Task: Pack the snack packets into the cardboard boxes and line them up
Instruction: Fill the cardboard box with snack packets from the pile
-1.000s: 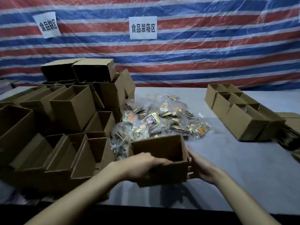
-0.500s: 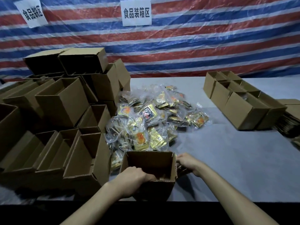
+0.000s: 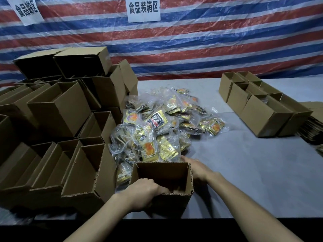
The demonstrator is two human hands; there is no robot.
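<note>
An open cardboard box (image 3: 189,180) stands upright near the table's front edge, right in front of the heap of snack packets (image 3: 162,126). My left hand (image 3: 143,193) grips the box's near rim, fingers curled over the edge into the box. My right hand (image 3: 195,167) lies against the box's right wall, reaching toward the nearest packets; its fingertips are hidden behind the box corner. The box looks empty inside.
A big pile of empty open boxes (image 3: 57,130) fills the left side, right up against the held box. Two short rows of boxes (image 3: 258,102) stand at the right, with flat cardboard (image 3: 312,126) beside them. The grey table (image 3: 244,163) ends at a striped tarp wall.
The box has come down from the air and toward me onto the table. My right hand has moved from the box's right side forward toward the packet heap.
</note>
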